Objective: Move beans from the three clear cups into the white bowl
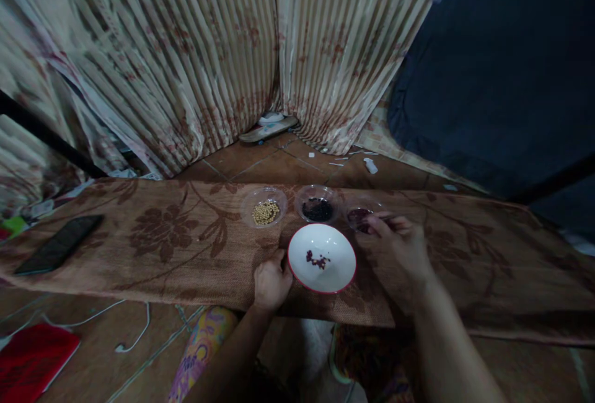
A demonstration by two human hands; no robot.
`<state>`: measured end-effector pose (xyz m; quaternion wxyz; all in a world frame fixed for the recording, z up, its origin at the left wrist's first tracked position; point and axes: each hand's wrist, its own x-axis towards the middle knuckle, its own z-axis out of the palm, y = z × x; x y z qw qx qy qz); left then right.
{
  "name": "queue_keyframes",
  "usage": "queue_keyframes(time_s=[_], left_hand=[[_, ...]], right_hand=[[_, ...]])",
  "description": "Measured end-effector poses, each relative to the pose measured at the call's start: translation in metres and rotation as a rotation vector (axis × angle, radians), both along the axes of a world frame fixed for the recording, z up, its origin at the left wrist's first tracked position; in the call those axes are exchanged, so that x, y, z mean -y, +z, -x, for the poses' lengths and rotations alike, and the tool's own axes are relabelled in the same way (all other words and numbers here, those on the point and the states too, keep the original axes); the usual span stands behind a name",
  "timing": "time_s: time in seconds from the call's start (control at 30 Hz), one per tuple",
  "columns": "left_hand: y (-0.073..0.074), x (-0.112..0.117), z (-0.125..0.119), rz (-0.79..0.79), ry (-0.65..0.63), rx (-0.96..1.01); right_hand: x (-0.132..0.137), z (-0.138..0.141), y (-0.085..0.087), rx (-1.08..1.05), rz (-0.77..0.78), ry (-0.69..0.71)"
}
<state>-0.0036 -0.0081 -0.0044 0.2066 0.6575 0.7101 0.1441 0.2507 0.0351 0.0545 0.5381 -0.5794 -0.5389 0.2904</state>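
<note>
A white bowl [321,258] with a red rim sits on a brown floral cloth and holds a few dark red beans. My left hand [271,280] grips the bowl's left rim, fingers curled. Behind it stand three clear cups: one with yellow beans [265,208], one with black beans [317,205], one with dark red beans [359,215]. My right hand [402,241] reaches over the red-bean cup, fingertips pinched together at its edge; whatever they hold is too small to make out.
A dark phone [59,243] lies on the cloth [162,242] at the left. Striped curtains [195,49] hang behind, with a sandal [268,130] on the tiled floor. A red item [32,359] and a white cable [134,335] lie at lower left.
</note>
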Motion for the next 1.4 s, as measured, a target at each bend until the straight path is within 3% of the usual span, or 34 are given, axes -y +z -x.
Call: queue_keyframes(time_s=[0.1,0.2,0.83,1.17,1.4], left_hand=[[-0.002,0.001,0.0,-0.035,-0.001,-0.009],[-0.005,0.001,0.001,-0.066,-0.013,-0.007],[-0.008,0.001,0.001,-0.073,-0.009,0.011],[-0.008,0.002,0.001,-0.071,0.002,0.006],[-0.007,0.001,0.001,-0.086,-0.005,0.018]], right_hand=[[0.009,0.022,-0.004,0.098,0.15,0.361],[0.011,0.034,-0.009,0.204,0.225,0.481],[0.005,0.038,-0.021,0.283,0.237,0.516],[0.006,0.04,-0.016,0.323,0.205,0.497],[0.007,0.039,-0.015,0.183,0.184,0.424]])
